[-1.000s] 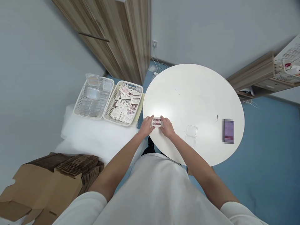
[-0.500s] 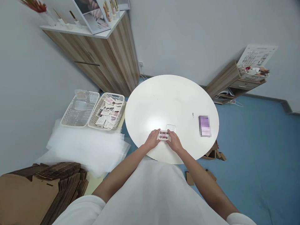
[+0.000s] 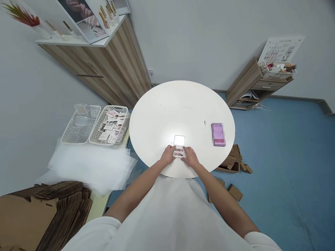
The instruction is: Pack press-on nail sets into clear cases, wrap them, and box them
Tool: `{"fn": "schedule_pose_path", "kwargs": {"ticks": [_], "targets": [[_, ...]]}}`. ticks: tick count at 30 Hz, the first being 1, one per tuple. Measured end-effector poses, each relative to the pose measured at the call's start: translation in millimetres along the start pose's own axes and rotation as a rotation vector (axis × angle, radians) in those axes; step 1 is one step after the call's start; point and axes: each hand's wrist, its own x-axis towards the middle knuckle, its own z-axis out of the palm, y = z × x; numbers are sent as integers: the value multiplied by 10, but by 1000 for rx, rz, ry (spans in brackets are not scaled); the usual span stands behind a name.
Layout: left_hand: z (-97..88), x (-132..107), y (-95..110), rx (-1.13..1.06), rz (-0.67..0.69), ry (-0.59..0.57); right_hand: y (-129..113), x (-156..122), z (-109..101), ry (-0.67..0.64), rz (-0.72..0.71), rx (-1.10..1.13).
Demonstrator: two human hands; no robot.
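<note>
A small card of press-on nails [image 3: 178, 151], two rows of dark red and pink ones, lies at the near side of the round white table [image 3: 157, 115]. It sits in or on the base of a shallow clear plastic box, whose open lid [image 3: 179, 140] lies behind it and shines with reflected light. My left hand [image 3: 168, 155] grips the left edge of the card and box, fingers closed. On the opposite edge, my right hand [image 3: 191, 156] pinches with thumb and fingers. Whether the fingers press on the card or the box wall, I cannot tell.
A blurred purple item [image 3: 218, 134] lies at the table's right. Left of the table stand a basket of nail cards [image 3: 110, 127] and a basket of clear boxes [image 3: 80, 127], above white sheets [image 3: 86, 167] and folded cardboard [image 3: 60, 212]. Cardboard pieces [image 3: 231, 158] lie on the floor right.
The nail card, held beside and in front of the clear box before, now lines up with the box base. The lid shows behind it. My view has shifted slightly right.
</note>
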Motion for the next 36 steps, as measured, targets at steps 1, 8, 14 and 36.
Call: {"fn": "schedule_pose_path", "kwargs": {"ticks": [1, 8, 14, 36], "targets": [[9, 2, -4, -10, -3, 2, 1, 7, -2, -1, -4, -3], [85, -35, -23, -143, -28, 61, 3, -16, -17, 13, -29, 11], [138, -121, -76, -283, -100, 151, 49, -78, 18, 18, 43, 298], [-35, -292, 109, -1175, -149, 76, -35, -183, -284, 136, 181, 1000]]}}
